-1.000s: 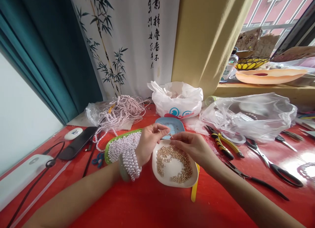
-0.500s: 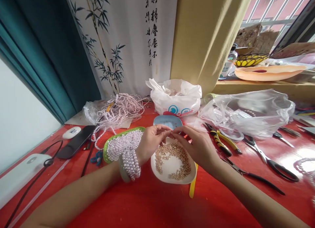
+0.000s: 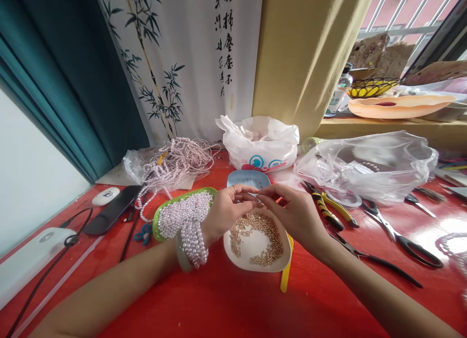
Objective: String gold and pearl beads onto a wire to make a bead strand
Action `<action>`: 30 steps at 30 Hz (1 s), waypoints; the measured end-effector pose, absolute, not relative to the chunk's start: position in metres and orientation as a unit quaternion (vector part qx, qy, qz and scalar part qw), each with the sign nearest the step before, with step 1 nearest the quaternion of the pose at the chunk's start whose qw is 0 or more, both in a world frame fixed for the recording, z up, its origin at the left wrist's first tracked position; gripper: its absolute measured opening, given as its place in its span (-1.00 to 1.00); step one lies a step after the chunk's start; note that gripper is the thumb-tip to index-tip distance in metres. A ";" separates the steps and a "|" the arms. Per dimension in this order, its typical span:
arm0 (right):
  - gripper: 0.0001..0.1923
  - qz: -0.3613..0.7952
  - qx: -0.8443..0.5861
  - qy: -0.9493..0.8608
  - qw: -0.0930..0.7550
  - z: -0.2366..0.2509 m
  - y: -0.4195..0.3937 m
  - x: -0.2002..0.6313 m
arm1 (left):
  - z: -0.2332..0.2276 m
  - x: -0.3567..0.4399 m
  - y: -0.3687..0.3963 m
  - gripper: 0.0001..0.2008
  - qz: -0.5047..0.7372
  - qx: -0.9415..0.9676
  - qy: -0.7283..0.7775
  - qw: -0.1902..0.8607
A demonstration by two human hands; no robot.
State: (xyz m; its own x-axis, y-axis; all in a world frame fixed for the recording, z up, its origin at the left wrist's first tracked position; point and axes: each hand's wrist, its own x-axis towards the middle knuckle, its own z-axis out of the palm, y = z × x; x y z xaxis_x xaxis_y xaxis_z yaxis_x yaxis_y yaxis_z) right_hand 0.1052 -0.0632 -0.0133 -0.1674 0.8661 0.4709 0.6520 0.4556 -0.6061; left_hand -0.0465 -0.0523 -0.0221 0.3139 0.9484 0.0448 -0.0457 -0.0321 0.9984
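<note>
The worktop (image 3: 226,309) had a glossy red surface that reflected window light. The white dish (image 3: 251,262) looked smooth and matt, and held shiny gold-coloured metallic beads (image 3: 262,231). The bead strands (image 3: 182,214) had a pearly, glossy finish and lay on a green plastic tray (image 3: 157,221). The bags (image 3: 368,165) were thin, crinkled, translucent plastic. The pliers (image 3: 328,209) had yellow-and-black plastic-looking handles. The scissors (image 3: 397,233) showed bright metal blades. The curtain (image 3: 306,51) was matt cloth.

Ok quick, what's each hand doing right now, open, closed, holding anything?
Left hand: fingertips pinched on a tiny metal piece, over the dish of gold beads.
Right hand: fingertips pinched on the same tiny piece.
</note>
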 end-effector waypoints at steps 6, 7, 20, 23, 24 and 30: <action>-0.87 0.064 -0.490 -0.781 0.382 -0.019 -0.063 0.107 | -0.022 -0.046 -0.051 -0.71 0.424 0.587 0.397 0.564; -0.87 0.061 -0.490 -0.783 0.379 -0.019 -0.063 0.107 | -0.022 -0.045 -0.051 -0.72 0.424 0.589 0.396 0.562; -0.83 0.317 -0.519 -0.703 0.369 -0.011 -0.055 0.110 | -0.025 -0.048 -0.050 -0.75 0.430 0.582 0.320 0.611; -0.83 0.325 -0.515 -0.700 0.373 -0.010 -0.055 0.111 | -0.024 -0.049 -0.050 -0.83 0.423 0.580 0.315 0.620; -0.83 0.326 -0.513 -0.703 0.370 -0.010 -0.055 0.112 | -0.024 -0.049 -0.050 -0.85 0.421 0.577 0.318 0.623; -0.83 0.324 -0.506 -0.728 0.330 -0.009 -0.051 0.116 | -0.023 -0.051 -0.047 -0.87 0.432 0.556 0.351 0.617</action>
